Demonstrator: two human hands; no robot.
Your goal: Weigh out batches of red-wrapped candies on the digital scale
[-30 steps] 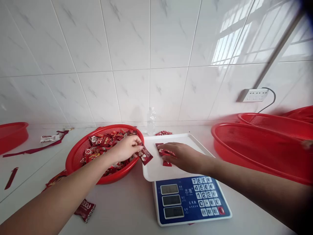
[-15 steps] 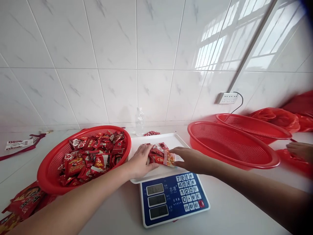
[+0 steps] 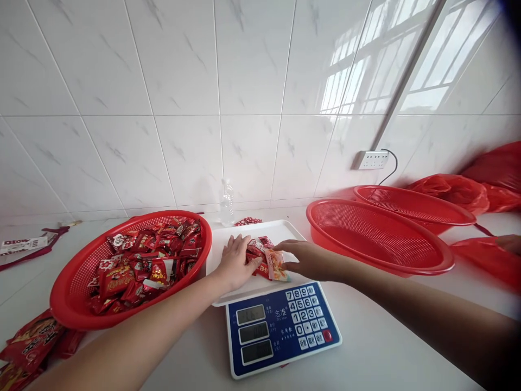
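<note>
Red snack packets [image 3: 256, 252] lie in a small pile on the white tray [image 3: 236, 296] of a digital scale [image 3: 285, 328], with an orange-and-cream snack packet [image 3: 277, 266] at their right side. My left hand [image 3: 236, 263] rests at the pile's left, fingers stretched out and thumb against the red packets. From the right, my right hand [image 3: 303, 258] touches the edge of the orange packet, its thumb and fingers apart. Whether either hand grips a packet firmly is hard to see.
At left stands a red basket [image 3: 61, 293] full of red packets, with larger packets [image 3: 35, 339] before it. Two red baskets [image 3: 382, 266] stand at right. A plastic bottle [image 3: 227, 203] is behind the scale. Another person's hand [image 3: 510, 244] touches a red bag [image 3: 484, 258].
The view has shifted slightly, moving everything a little left in the picture. Both my hands stay around the pile, and the orange packet is tilted slightly differently.
</note>
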